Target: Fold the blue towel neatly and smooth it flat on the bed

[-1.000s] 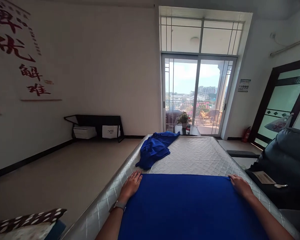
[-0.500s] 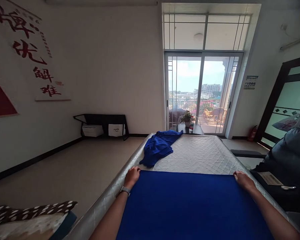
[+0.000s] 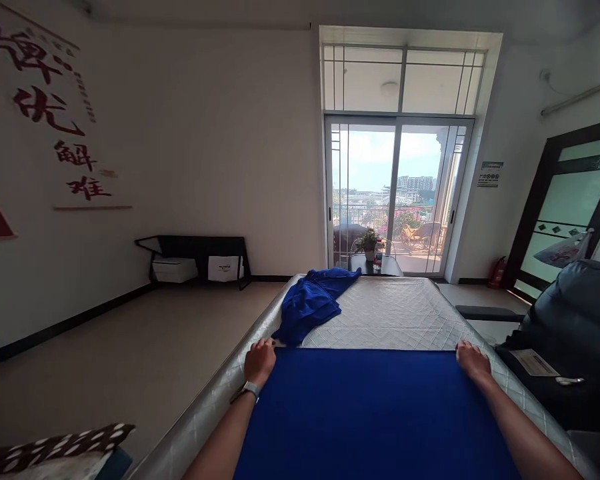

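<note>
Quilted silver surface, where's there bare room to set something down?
The quilted surface is bare beyond the flat blue cloth, right of the crumpled blue cloth. It's crowded nearer, where the flat cloth spreads between left hand and right hand, and far left, under the crumpled cloth.

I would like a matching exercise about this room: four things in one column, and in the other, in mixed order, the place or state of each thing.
Things
1. Nearer blue cloth sheet
2. Farther blue cloth piece
3. Red cylindrical fire extinguisher
4. Green leafy potted plant

Places and states
A. On the small dark table before the glass sliding doors
B. Crumpled, on the far left part of the silvery quilted mattress
C. Spread flat, with the bare left hand and bare right hand at its far corners
D. Beside the dark-framed glass door

Pairs: 1-C, 2-B, 3-D, 4-A
</note>
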### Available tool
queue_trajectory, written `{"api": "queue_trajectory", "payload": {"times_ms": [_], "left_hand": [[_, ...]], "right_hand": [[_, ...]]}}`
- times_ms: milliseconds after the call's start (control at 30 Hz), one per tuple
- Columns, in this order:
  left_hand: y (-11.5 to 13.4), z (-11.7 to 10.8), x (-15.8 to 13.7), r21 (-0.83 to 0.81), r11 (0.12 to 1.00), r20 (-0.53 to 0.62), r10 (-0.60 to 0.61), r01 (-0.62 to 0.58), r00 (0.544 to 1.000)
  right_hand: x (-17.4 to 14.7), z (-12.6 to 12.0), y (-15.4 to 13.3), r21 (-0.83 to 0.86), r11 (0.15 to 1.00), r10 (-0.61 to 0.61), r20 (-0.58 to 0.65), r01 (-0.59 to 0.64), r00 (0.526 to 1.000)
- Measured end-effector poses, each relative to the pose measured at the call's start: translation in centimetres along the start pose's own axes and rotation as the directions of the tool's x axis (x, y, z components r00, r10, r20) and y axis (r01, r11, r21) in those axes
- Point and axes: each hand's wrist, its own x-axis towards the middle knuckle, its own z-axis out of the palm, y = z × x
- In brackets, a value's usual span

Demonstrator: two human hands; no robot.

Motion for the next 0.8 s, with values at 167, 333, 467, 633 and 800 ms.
{"api": "queue_trajectory", "payload": {"times_ms": [167,333,467,633,800], "left_hand": [[4.6,-0.3,-1.7,-0.065,0.967,0.002,0.246,-0.245,0.969],[14.8,2.2,-5.3,-0.2,0.817,0.056,0.56,-0.541,0.826],[19.2,4.7,-7.0,-0.278,0.761,0.032,0.617,-0.586,0.786],[16.3,5.6,-6.0,-0.265,0.805,0.095,0.57,-0.531,0.816],[8.2,5.0,-3.9,-0.131,0.91,0.234,0.414,-0.393,0.88]], "right_hand": [[-2.2,-1.1,-6.8,0.028,0.99,-0.139,-0.002,0.139,0.99],[-6.4,0.6,-18.9,0.18,0.873,-0.466,0.037,0.453,0.884],[-9.0,2.0,-24.1,0.365,0.782,-0.565,0.072,0.506,0.822],[-8.8,2.3,-22.5,0.405,0.798,-0.545,0.17,0.446,0.821],[-6.6,3.1,-15.6,0.311,0.871,-0.452,0.199,0.381,0.87]]}}
